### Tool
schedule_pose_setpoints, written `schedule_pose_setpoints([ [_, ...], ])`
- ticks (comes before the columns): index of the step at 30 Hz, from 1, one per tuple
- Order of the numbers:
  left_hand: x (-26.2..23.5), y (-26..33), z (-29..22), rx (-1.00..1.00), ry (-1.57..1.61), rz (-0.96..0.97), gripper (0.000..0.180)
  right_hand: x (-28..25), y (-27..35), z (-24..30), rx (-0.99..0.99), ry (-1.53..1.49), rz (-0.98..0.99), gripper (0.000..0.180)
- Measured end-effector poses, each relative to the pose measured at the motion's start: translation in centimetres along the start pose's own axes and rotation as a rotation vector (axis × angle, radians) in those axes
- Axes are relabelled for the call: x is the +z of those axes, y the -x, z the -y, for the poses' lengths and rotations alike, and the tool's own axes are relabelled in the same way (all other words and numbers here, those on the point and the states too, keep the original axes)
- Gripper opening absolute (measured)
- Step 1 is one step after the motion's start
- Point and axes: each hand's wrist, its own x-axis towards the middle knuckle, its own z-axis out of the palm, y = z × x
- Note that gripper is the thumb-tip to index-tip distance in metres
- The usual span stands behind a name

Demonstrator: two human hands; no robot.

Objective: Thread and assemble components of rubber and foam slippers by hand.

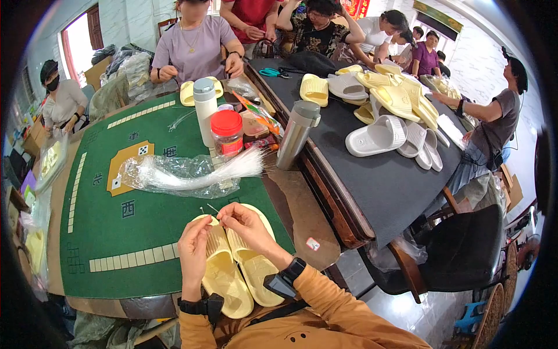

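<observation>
A pair of pale yellow slippers [257, 270] lies side by side at the near edge of the green table mat, close to my body. Over their toe ends, my left hand [194, 244] and my right hand [251, 230] are close together, fingers pinched. A thin white cable tie [213, 207] shows between them, its slim ends poking up past the fingertips. Both hands appear to grip it; how it runs through the slippers is hidden behind the fingers. Just beyond lies a clear plastic bag [168, 177] with a bundle of white cable ties [239, 167] sticking out.
A red-lidded jar [226, 132], a white bottle [205, 110] and a steel tumbler [298, 135] stand beyond the bag. Yellow and grey slippers [378, 136] are heaped on the dark table [349, 180] at right. Several people work around; a black chair [459, 256] stands right.
</observation>
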Motion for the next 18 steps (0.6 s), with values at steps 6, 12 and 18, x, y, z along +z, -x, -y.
schedule_pose_setpoints([
  [6,-0.01,-0.01,0.22,0.005,0.020,0.000,0.028,-0.21,-0.04,-0.21,-0.011,-0.032,0.009,0.008],
  [12,-0.04,0.01,0.34,0.003,0.026,0.001,0.027,-0.34,-0.03,-0.25,0.013,-0.013,0.023,0.008],
  [18,0.08,0.01,-0.04,-0.001,0.024,0.008,0.026,-0.20,0.06,0.02,0.001,-0.033,0.010,0.008],
])
